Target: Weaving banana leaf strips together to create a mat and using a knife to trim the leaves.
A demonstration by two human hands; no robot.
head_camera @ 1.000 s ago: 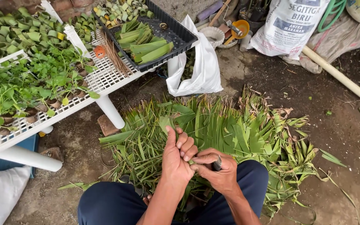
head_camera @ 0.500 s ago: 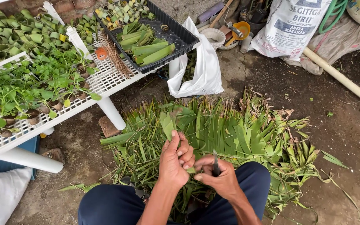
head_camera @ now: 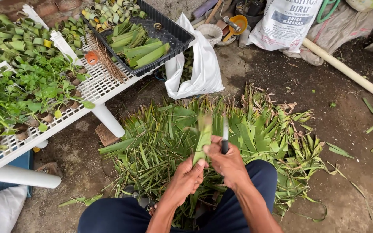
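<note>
Left hand (head_camera: 186,179) in a closed grip on a green leaf strip (head_camera: 203,138), centre frame; right hand (head_camera: 227,162) clamped on a small knife (head_camera: 225,137). Plenty done already: leaf rings and cut strips in the black tray (head_camera: 182,36), upper left. Big leaf pile (head_camera: 255,133) left, probably halfway at best.
</note>
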